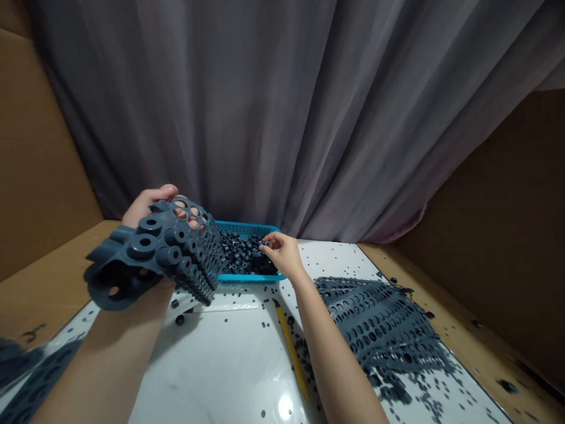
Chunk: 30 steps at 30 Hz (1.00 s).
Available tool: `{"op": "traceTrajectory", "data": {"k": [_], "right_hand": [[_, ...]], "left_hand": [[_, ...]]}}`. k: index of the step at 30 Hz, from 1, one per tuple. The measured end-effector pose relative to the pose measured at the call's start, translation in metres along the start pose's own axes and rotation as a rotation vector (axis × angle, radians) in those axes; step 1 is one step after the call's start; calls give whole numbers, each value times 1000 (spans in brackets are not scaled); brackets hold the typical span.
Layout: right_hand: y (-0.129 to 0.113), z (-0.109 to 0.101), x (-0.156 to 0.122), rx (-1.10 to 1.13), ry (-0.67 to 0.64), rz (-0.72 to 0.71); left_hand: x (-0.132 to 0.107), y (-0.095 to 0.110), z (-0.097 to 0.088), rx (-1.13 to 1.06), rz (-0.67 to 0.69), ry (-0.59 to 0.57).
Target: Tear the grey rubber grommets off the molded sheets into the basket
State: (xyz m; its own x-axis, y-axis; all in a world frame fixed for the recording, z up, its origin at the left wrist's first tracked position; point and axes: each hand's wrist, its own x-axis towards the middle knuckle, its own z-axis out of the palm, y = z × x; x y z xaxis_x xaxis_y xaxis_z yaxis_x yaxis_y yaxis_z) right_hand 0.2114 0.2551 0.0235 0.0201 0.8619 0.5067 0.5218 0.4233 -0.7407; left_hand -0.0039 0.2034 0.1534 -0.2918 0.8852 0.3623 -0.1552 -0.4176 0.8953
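My left hand (148, 203) is closed round a dark grey rubber sheet (176, 247) studded with short hollow tubes; part of it has round holes, and my fingers show through some of them. The sheet is curled and held up above the table. Over the right end of a blue plastic basket (251, 278), my right hand (282, 250) pinches a small dark rubber piece (265, 244) between thumb and fingertips. Many small dark cylindrical pieces (241, 253) fill the basket's bottom.
Perforated dark sheets (379, 321) lie stacked at the right, with scattered bits around them. A yellow pen-like tool (292, 353) rests on the white table (212, 365). Another dark sheet (48, 377) is at the lower left. A grey curtain (265, 118) hangs behind, between cardboard walls (39, 147).
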Motion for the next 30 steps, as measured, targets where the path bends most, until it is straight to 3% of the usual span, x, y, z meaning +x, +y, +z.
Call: {"op": "traceTrajectory", "data": {"k": [2, 4, 9, 16, 21, 25, 27, 30], "right_hand": [[1, 1, 0, 22, -19, 6], [1, 2, -1, 45, -32, 12], [3, 2, -2, 97, -14, 41], [9, -1, -3, -112, -49, -9], [-14, -10, -4, -326, -107, -254], [-55, -19, -8, -498, 50, -554], [-71, -21, -11, -562, 145, -665], [-86, -22, -16, -599, 237, -766]], "left_hand": [[-4, 8, 4, -138, -221, -7], [-6, 13, 8, -228, -323, 5], [-4, 12, 9, -294, -344, -25], [-8, 11, 10, -262, -300, 7], [-5, 11, 9, -260, -366, -24], [-1, 2, 3, -331, -461, -119], [0, -5, 2, -332, -428, -154], [1, -12, 3, -257, -250, -94]]}}
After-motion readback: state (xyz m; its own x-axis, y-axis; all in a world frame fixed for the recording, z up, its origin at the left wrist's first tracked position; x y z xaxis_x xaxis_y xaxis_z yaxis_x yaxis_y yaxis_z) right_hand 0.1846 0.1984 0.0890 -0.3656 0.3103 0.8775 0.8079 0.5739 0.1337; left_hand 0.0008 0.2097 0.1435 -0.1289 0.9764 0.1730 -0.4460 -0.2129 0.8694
